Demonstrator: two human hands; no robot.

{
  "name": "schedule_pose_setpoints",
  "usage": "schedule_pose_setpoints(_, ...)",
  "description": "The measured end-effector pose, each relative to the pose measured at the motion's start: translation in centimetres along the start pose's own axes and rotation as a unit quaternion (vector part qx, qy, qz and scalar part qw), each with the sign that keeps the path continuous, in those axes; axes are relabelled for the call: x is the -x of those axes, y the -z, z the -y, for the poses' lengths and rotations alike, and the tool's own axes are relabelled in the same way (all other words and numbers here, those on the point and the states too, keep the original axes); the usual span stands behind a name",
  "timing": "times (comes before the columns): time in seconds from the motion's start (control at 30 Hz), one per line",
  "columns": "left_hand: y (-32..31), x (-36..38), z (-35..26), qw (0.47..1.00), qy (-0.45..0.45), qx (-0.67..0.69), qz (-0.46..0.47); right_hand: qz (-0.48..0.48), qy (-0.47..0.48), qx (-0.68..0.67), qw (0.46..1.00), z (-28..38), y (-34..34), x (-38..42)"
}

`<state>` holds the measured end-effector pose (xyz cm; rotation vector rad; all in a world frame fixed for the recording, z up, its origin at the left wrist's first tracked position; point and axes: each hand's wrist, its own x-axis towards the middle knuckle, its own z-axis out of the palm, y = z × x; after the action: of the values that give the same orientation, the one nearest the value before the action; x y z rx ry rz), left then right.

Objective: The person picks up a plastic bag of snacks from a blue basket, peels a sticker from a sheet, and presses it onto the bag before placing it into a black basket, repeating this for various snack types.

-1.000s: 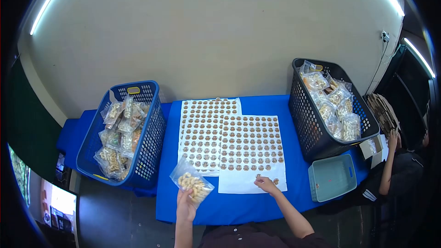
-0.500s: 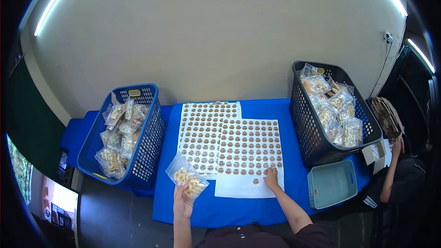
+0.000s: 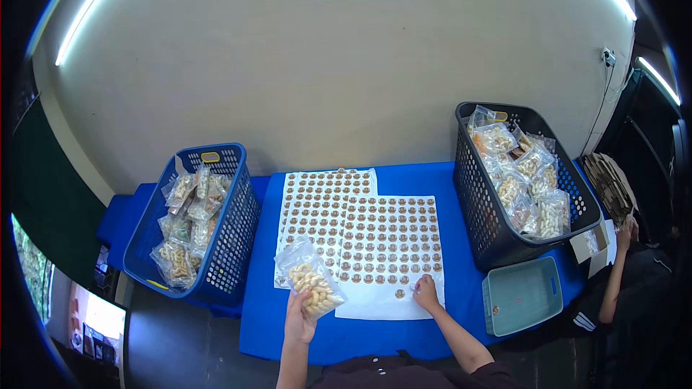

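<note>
My left hand point(image 3: 300, 317) grips a clear plastic bag point(image 3: 314, 284) of pale, curved snack pieces by its lower left side. The bag hangs over the lower left corner of a white sheet point(image 3: 375, 308) printed with rows of small round brown stickers. At the lower right part of this sheet is my right hand point(image 3: 427, 292), its thumb and fingers pinched together. Whatever lies between those fingertips is too small to make out. A lone round sticker point(image 3: 400, 294) sits just left of them on the bare lower strip. More sticker sheets point(image 3: 310, 205) lie partly beneath, at the upper left.
On the left stands a blue basket point(image 3: 234, 241) of filled bags; a black basket point(image 3: 479, 220) of similar bags is at right. A shallow green tray point(image 3: 522, 320) rests on the blue cloth point(image 3: 288, 335). Beyond it, another person's hand point(image 3: 628, 230) touches stacked brown cardboard point(image 3: 607, 184).
My left hand has brought the bag rightward, closer to the sticker sheet, turning its face more toward me. My right hand has drawn slightly down from the lowest sticker row. The view has shifted a little.
</note>
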<state>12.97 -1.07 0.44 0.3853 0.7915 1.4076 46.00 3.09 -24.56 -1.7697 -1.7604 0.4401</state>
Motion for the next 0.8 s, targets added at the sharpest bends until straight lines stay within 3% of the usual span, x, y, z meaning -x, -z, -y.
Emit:
schedule_pose_setpoints(0.07, -0.5, 0.3, 0.6, 1.000, -0.007, -0.015, 0.000, -0.039, 0.039, -0.053, 0.997, -0.7, -0.1, 0.2)
schedule_pose_setpoints(0.17, -1.0, 0.1, 1.4, 0.999, -0.030, -0.025, 0.028, -0.032, -0.064, -0.233, 0.970, 4.3, 2.9, -0.2)
schedule_pose_setpoints(0.2, -1.5, 0.2, 1.5, 0.998, -0.037, -0.037, 0.026, 0.006, -0.105, -0.297, 0.949, 6.3, 4.4, -0.5)
schedule_pose_setpoints(0.3, -1.6, 0.1, 2.2, 0.995, -0.037, -0.085, 0.036, 0.029, -0.089, -0.499, 0.862, 13.6, 9.6, -1.8)
schedule_pose_setpoints(0.53, -4.5, 0.2, 3.2, 0.992, -0.011, -0.106, 0.071, 0.115, -0.005, -0.546, 0.830, 25.2, 17.4, -2.1)
schedule_pose_setpoints(0.63, -5.0, 0.2, 3.8, 0.988, -0.009, -0.132, 0.085, 0.094, 0.053, -0.414, 0.904, 27.1, 17.9, -1.7)
schedule_pose_setpoints(0.8, -5.9, 0.6, 4.3, 0.979, -0.052, -0.171, 0.096, 0.029, 0.027, -0.418, 0.908, 27.6, 16.6, -1.2)
